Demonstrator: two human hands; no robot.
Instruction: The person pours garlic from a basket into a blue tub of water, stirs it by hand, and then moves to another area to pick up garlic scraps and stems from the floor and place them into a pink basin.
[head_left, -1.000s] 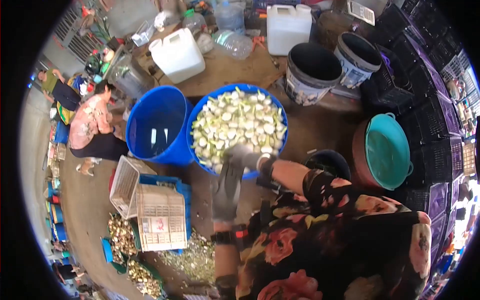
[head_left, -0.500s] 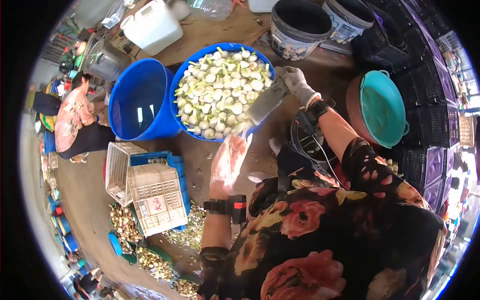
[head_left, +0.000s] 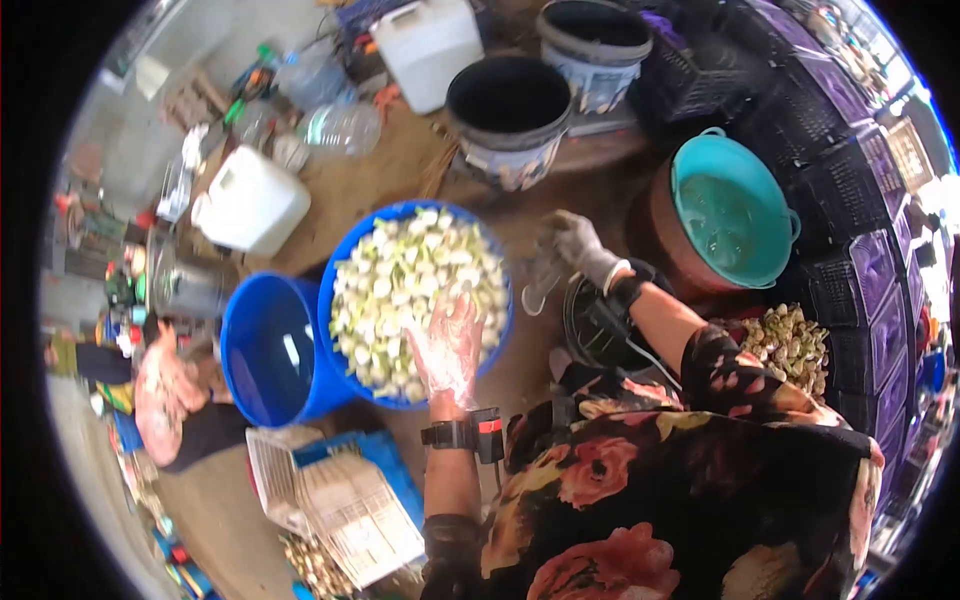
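Note:
A blue tub (head_left: 507, 318) is heaped with white bulbs (head_left: 400, 290) with short green stems, like fresh garlic. My left hand (head_left: 448, 345), in a clear plastic glove, lies over the near right of the heap, palm down and fingers spread. To the right of the tub, my right hand (head_left: 582, 250) wears a pale glove. Its fingers are bent round a grey flat-bladed tool (head_left: 540, 285), smeared by motion, which hangs down beside the rim.
Another blue tub (head_left: 232, 350) holds liquid. A teal basin (head_left: 740, 260) sits at right, near stacked dark crates (head_left: 830, 240). Black buckets (head_left: 510, 160) stand ahead. Pale crates (head_left: 360, 510) lie at lower left, where a person (head_left: 170, 390) sits.
My view has shifted. My left hand has moved from the tub's near edge onto the bulbs, fingers spreading. My right hand has drawn the grey tool off the bulbs to the right.

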